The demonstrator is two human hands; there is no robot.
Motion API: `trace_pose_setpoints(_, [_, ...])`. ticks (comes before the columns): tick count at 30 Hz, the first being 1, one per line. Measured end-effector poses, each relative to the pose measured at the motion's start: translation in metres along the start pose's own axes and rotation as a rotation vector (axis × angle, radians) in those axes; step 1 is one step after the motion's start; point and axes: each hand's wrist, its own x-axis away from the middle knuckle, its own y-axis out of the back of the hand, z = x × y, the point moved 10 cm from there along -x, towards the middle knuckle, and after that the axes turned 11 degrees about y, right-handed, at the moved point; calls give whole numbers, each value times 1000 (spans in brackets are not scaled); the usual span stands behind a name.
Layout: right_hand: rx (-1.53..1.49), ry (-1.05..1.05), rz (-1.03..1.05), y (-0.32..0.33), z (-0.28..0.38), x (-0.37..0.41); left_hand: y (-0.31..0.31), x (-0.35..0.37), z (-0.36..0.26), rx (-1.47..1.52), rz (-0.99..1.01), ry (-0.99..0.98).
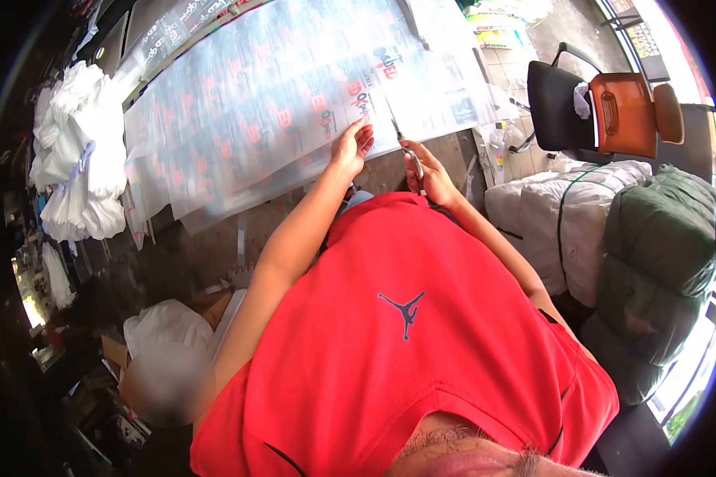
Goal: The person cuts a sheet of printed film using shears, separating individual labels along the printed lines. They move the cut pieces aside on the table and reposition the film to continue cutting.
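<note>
Printed translucent plastic sheets (247, 103) lie in layers across the work surface, with red and dark lettering on them. My left hand (353, 146) is at the front edge of the sheets, palm turned inward and fingers slightly curled and apart, with nothing visible in it. To its right, my right hand (428, 171) is closed around the handles of a pair of scissors (398, 133). The scissor blades point away from me, over the sheets near the right end. Whether the blades touch the plastic cannot be made out.
White plastic bundles (79, 159) hang at the left. An orange and black chair (597, 111) stands at the right, above a white wrapped bale (565, 222) and a dark green bale (660, 270). A white bag (167, 326) sits low at the left.
</note>
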Motion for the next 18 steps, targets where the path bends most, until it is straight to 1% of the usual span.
trace_pose_setpoints(2, [-6,4,29,-1,-4,0,2,2,3,-18,-21,11])
trace_pose_setpoints(5, [-11,37,-26,2,-4,-3,2,2,3,-37,-44,0])
trace_pose_setpoints(10, [4,28,-9,-3,-3,-3,5,2,5,-56,-67,1])
trace_pose_setpoints(14, [58,3,-27,-2,-5,-3,5,5,7,-79,-58,22])
trace_pose_setpoints(18, [11,35,-45,0,-7,-6,5,6,5,-76,-62,2])
